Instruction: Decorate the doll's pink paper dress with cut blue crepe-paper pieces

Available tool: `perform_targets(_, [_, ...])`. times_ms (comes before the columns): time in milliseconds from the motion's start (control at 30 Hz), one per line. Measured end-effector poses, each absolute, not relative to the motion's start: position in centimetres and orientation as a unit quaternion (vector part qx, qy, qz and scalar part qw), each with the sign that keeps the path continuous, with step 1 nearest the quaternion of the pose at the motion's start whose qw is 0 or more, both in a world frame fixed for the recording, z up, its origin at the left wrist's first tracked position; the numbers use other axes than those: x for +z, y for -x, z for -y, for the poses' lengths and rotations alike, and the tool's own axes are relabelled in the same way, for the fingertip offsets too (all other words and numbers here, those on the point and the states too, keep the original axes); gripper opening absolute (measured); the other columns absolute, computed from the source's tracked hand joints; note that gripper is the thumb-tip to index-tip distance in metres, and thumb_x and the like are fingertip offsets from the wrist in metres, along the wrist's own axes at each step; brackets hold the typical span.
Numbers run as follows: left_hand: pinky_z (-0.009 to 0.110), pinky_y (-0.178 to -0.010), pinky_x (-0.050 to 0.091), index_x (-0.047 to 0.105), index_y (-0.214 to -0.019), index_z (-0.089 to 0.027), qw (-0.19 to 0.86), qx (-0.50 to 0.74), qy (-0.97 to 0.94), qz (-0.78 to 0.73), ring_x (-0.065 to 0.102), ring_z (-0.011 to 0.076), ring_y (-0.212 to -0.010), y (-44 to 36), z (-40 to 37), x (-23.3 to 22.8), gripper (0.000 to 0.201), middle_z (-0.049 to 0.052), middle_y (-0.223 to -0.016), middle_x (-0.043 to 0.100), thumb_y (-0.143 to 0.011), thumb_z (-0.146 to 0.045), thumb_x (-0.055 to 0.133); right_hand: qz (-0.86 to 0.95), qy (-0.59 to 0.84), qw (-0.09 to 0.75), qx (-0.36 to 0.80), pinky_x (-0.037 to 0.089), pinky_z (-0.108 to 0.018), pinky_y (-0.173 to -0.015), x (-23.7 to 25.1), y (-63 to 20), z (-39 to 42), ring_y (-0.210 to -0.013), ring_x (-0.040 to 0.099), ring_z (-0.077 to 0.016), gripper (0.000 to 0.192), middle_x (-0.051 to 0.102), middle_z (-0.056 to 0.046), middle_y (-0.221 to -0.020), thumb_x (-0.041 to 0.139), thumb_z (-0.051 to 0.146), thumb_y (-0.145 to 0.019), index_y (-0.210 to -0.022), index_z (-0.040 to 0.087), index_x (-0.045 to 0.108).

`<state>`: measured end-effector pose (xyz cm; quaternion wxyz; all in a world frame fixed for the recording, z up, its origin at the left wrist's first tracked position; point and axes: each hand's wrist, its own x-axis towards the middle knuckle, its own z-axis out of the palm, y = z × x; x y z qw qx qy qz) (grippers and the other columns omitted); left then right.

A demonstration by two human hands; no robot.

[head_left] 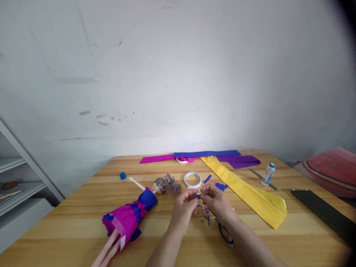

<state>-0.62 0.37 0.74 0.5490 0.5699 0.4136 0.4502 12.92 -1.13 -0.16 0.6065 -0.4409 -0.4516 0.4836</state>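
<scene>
Between my two hands is a small piece of blue crepe paper (pixel 198 197), pinched from both sides. My left hand (pixel 185 207) grips its left end with thumb and fingertips. On the other end, my right hand (pixel 217 202) holds it the same way. Blue paper scraps (pixel 206 211) lie scattered on the table below my fingers. Scissors (pixel 224 233) with black handles lie partly hidden under my right hand and forearm. Left of my hands, a doll (pixel 130 215) lies on its back in a pink and blue paper dress.
A roll of white tape (pixel 192 180) lies just beyond my hands, near a crumpled blue paper piece (pixel 221 186). Yellow paper (pixel 244 189), a blue strip (pixel 207 153) and purple paper (pixel 244 161) lie behind. A glue bottle (pixel 268 174) stands right; a black object (pixel 325 211) lies nearer.
</scene>
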Motion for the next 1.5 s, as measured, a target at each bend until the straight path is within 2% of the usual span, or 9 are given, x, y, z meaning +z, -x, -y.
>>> perform_targets(133, [0.020,-0.044,0.041,0.064,-0.084,-0.011,0.608,0.452,-0.499,-0.421,0.052,0.0128,-0.059,0.53,-0.54,0.63,0.025,0.003,-0.064,0.059,-0.063,-0.026,0.065,0.459,0.443,0.602,0.482,0.033,-0.020,-0.052,-0.17,-12.91,1.02,-0.054,0.045,-0.0087,0.015,0.050,0.006,-0.059,0.062,0.019,-0.065,-0.077,0.018,0.054])
perform_targets(333, [0.019,-0.043,0.039,0.062,-0.070,-0.012,0.603,0.469,-0.492,-0.418,0.048,0.0095,-0.051,0.22,-0.55,0.48,0.013,0.001,-0.057,0.058,-0.062,-0.022,0.064,0.485,0.449,0.584,0.471,0.035,-0.020,-0.053,-0.02,-12.84,1.09,-0.056,0.048,-0.0095,0.013,0.054,0.005,-0.062,0.059,0.015,-0.063,-0.075,0.017,0.056])
perform_targets(500, [0.019,-0.042,0.038,0.060,-0.068,-0.014,0.608,0.479,-0.490,-0.401,0.046,0.0089,-0.049,0.31,-0.58,0.45,0.010,-0.002,-0.054,0.056,-0.062,-0.020,0.063,0.508,0.454,0.572,0.457,0.034,-0.021,-0.052,0.05,-12.88,1.19,-0.054,0.047,-0.0093,0.003,0.056,0.004,-0.060,0.059,0.018,-0.065,-0.068,0.017,0.059])
perform_targets(933, [0.019,-0.048,0.036,0.062,-0.069,-0.014,0.670,0.493,-0.421,-0.362,0.050,0.0080,-0.050,0.41,-0.49,0.14,0.012,-0.001,-0.055,0.058,-0.059,-0.016,0.066,0.519,0.470,0.559,0.444,0.032,-0.020,-0.047,-0.10,-12.81,1.22,-0.049,0.044,-0.0087,0.005,0.053,0.005,-0.055,0.057,0.019,-0.064,-0.068,0.017,0.059])
perform_targets(1133, [0.020,-0.050,0.038,0.062,-0.069,-0.014,0.640,0.494,-0.467,-0.359,0.049,0.0085,-0.052,0.40,-0.60,0.23,0.009,-0.002,-0.055,0.057,-0.061,-0.016,0.064,0.513,0.491,0.552,0.438,0.031,-0.021,-0.046,0.24,-12.82,1.51,-0.047,0.043,-0.0089,0.005,0.053,0.004,-0.054,0.056,0.020,-0.065,-0.068,0.017,0.059])
perform_targets(1333, [0.020,-0.050,0.037,0.064,-0.070,-0.014,0.553,0.478,-0.555,-0.398,0.048,0.0083,-0.051,0.42,-0.90,0.22,0.008,-0.002,-0.057,0.058,-0.062,-0.014,0.060,0.500,0.497,0.545,0.454,0.030,-0.020,-0.043,0.53,-12.84,1.52,-0.044,0.041,-0.0081,0.005,0.051,0.005,-0.051,0.057,0.022,-0.064,-0.066,0.018,0.059])
perform_targets(1500, [0.021,-0.057,0.041,0.065,-0.070,-0.015,0.488,0.487,-0.598,-0.408,0.055,0.0117,-0.059,0.52,-0.95,0.22,0.010,0.001,-0.064,0.063,-0.064,-0.014,0.058,0.472,0.502,0.546,0.476,0.029,-0.019,-0.040,0.79,-12.71,1.55,-0.040,0.037,-0.0069,0.006,0.049,0.006,-0.050,0.056,0.021,-0.063,-0.068,0.018,0.057])
